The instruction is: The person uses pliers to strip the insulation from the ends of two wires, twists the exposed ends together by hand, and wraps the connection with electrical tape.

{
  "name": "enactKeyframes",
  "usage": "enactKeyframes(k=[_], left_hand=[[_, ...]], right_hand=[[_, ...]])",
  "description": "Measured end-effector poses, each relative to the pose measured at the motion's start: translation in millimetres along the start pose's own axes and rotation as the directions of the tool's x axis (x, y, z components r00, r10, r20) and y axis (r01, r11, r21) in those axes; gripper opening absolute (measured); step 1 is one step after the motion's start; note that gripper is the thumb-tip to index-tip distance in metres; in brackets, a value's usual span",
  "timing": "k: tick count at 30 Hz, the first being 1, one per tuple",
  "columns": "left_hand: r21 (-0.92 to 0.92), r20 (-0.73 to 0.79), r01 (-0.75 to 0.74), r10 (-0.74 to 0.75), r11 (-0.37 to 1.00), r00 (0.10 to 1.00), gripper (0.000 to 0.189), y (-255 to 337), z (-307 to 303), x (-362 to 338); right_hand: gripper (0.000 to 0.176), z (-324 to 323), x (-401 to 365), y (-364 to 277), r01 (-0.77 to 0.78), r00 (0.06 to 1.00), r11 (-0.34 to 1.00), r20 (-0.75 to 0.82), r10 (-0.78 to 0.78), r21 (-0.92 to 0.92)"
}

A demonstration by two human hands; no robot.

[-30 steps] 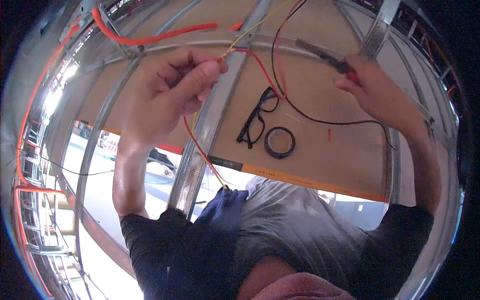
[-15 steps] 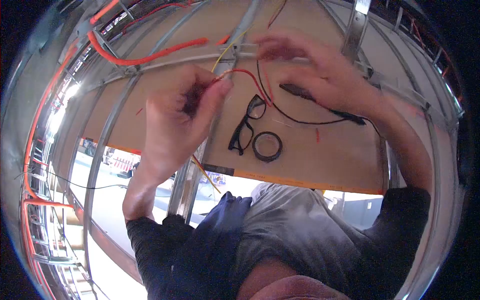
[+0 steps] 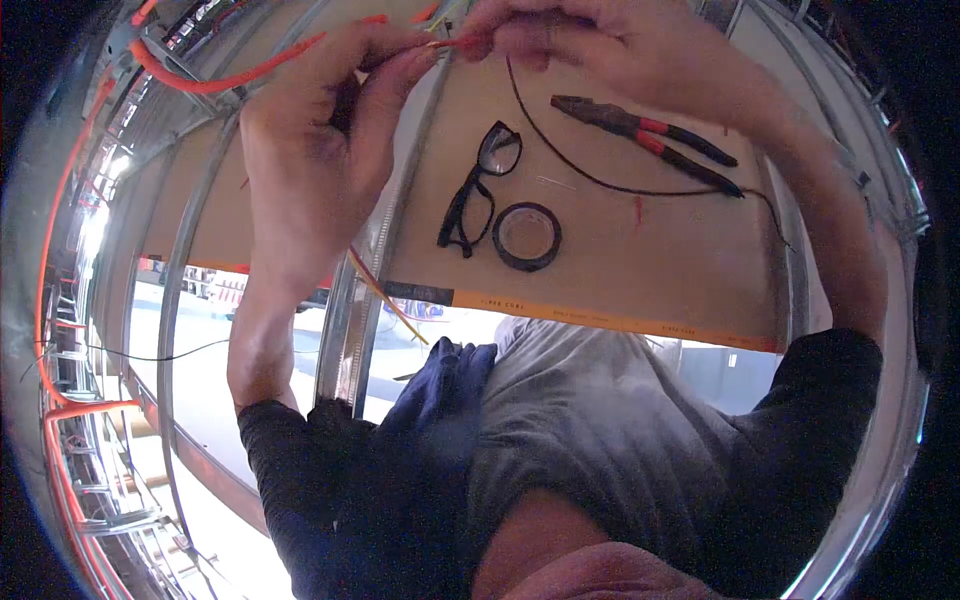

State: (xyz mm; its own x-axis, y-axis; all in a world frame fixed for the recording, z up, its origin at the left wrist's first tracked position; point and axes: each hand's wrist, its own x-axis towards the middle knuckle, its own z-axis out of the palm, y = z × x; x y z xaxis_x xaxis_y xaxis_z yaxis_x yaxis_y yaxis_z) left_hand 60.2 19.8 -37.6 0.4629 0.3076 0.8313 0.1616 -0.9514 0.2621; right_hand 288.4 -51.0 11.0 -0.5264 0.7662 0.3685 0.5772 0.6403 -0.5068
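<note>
At the upper left, my left hand (image 3: 320, 130) pinches a red wire (image 3: 448, 43) between thumb and fingertips. From the other side my right hand (image 3: 590, 35) has its fingers closed on the same wire, close to the left fingertips. Below my right hand, pliers with red and black handles (image 3: 650, 135) lie on the brown board (image 3: 620, 250). Black-framed glasses (image 3: 480, 190) and a roll of black tape (image 3: 527, 237) rest on that board. A thin black wire (image 3: 560, 155) curves from near my right hand towards the plier handles.
Metal studs (image 3: 345, 340) flank the board. Orange conduit (image 3: 215, 85) runs at the upper left and down the left side. Yellow and red wires (image 3: 385, 295) hang beside the central stud. A dark blue cloth (image 3: 435, 400) is at the lower middle.
Both hands have moved up in the view. My right hand, apart from the wire before, has come left and closed on it. The pliers are now fully uncovered.
</note>
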Motion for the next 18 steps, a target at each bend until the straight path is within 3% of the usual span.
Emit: enactKeyframes(k=[1,2,4,5,7,8,10,11,13,15,18], left_hand=[[-0.058,0.025,0.028,-0.027,0.998,0.999,0.012,0.1,2.0,0.2],[-0.062,0.033,0.030,-0.028,0.998,0.999,0.012,0.3,4.7,-0.7],[-0.162,-0.002,0.017,-0.017,0.987,1.000,0.011,0.8,9.1,-0.3],[-0.168,0.006,0.019,-0.018,0.986,1.000,0.011,3.6,8.5,-1.3],[-0.233,0.075,0.146,-0.132,0.961,0.988,0.011,7.6,3.4,-1.4],[-0.232,0.076,0.144,-0.130,0.962,0.989,0.011,6.1,2.1,-0.5],[-0.227,0.148,0.313,-0.285,0.922,0.947,0.012,-0.6,-3.2,0.3],[-0.225,0.141,0.314,-0.288,0.922,0.947,0.012,-4.8,-4.3,-0.4],[-0.216,0.218,0.396,-0.351,0.893,0.911,0.017,-12.7,-3.7,3.5],[-0.291,0.230,0.449,-0.394,0.845,0.890,0.021,-11.1,-9.0,6.2],[-0.420,0.331,0.556,-0.450,0.717,0.829,0.028,-13.6,-23.1,5.4]], right_hand=[[0.022,-3.8,-1.7,-1.3,0.042,0.999,0.986,-0.009,-0.044,-0.164],[0.022,-4.2,-2.4,7.3,0.035,0.999,0.987,-0.014,-0.038,-0.159],[0.029,-7.0,2.6,20.4,0.237,0.970,0.963,-0.016,-0.241,-0.125],[0.029,-7.4,-4.3,20.4,0.229,0.972,0.966,-0.021,-0.233,-0.122],[0.031,-2.6,-7.6,-9.0,-0.005,1.000,0.969,-0.006,0.004,-0.249],[0.031,3.4,-10.0,-10.5,-0.005,1.000,0.968,-0.008,0.003,-0.249],[0.032,25.3,-14.6,-5.0,-0.027,0.939,0.833,-0.299,-0.168,-0.552],[0.032,38.4,-22.4,-6.9,-0.020,0.940,0.833,-0.294,-0.173,-0.554],[0.032,60.2,-47.2,-15.9,0.084,0.924,0.750,-0.231,-0.305,-0.656],[0.041,79.4,-58.4,-30.2,0.063,0.994,0.825,0.110,0.000,-0.562],[0.040,101.9,-69.0,-27.5,0.074,0.979,0.845,0.199,0.039,-0.530]])
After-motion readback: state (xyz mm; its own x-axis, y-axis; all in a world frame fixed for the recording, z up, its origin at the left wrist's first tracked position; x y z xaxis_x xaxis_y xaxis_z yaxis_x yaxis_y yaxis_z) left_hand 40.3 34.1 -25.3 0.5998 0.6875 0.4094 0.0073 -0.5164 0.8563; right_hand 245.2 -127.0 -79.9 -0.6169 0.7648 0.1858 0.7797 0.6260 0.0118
